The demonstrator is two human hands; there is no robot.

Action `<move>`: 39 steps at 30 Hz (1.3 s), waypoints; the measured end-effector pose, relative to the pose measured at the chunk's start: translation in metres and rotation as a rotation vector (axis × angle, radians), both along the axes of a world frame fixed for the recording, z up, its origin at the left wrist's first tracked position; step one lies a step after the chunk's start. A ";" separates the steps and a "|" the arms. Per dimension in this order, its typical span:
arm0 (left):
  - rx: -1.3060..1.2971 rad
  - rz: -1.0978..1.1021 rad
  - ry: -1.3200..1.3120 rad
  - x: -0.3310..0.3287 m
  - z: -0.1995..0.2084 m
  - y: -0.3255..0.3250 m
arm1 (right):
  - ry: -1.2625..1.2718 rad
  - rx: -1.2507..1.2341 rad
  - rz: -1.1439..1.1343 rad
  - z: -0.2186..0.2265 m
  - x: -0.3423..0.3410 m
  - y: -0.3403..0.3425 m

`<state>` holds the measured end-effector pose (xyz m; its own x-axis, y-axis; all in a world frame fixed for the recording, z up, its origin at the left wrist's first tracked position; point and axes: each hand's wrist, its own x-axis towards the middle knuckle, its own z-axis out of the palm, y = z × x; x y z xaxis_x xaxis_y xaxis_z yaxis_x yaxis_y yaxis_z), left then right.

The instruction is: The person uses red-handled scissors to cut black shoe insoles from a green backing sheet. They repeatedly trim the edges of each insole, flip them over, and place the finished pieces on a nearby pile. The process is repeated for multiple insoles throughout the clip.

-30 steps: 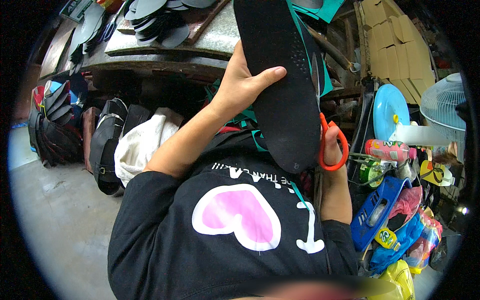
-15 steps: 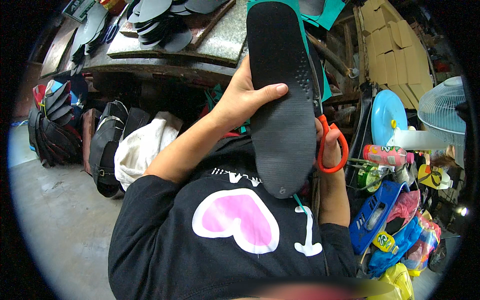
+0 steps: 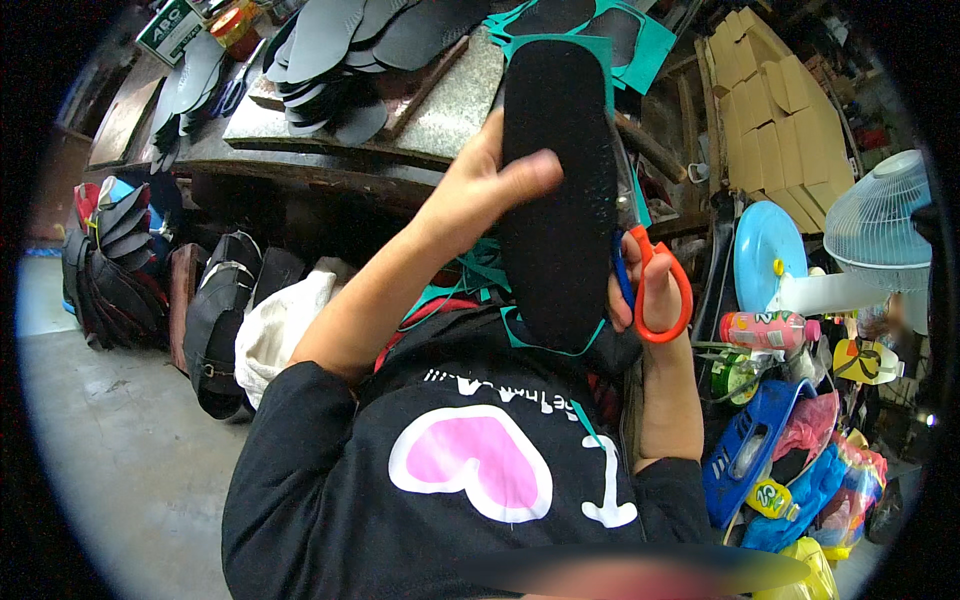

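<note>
My left hand (image 3: pixel 490 190) grips the left edge of a long black insole (image 3: pixel 555 240), thumb across its face, which is slightly blurred. Teal material (image 3: pixel 555 41) borders the insole at its top, right side and bottom end. In my right hand (image 3: pixel 650 275) is a pair of scissors (image 3: pixel 685 305) with a red and a blue handle loop. Its fingers pass through the loops, close to the insole's lower right edge. The blades point upward along that edge and are mostly hidden, so how far they are apart cannot be seen.
Stacks of grey insoles (image 3: pixel 320 45) lie on the workbench (image 3: pixel 420 105) ahead. Teal offcuts (image 3: pixel 645 50) hang at its right end. Bundled black pieces (image 3: pixel 115 265) stand at left. Cartons (image 3: pixel 775 130), a fan (image 3: pixel 880 210), bottles (image 3: pixel 765 330) and a blue plastic basket (image 3: pixel 745 440) crowd the right.
The insole's ridged, dotted face has given way to a plain black one with teal at both ends. It sits slightly lower and more upright. The scissors' blue loop now shows.
</note>
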<state>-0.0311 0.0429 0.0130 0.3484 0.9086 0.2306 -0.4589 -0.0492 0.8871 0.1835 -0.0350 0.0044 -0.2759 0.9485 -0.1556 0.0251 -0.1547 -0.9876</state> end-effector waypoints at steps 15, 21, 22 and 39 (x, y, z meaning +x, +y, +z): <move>-0.056 0.179 -0.144 0.042 0.010 0.006 | 0.314 0.103 0.055 0.002 -0.021 0.018; -0.020 0.162 -0.052 0.045 0.008 0.006 | 0.274 0.116 -0.012 0.004 -0.025 0.024; -0.019 0.129 -0.050 0.044 0.007 0.005 | 0.290 0.120 -0.111 0.004 -0.025 0.024; -0.022 -0.155 0.295 0.006 0.009 0.029 | 0.237 0.086 0.091 0.010 -0.004 0.025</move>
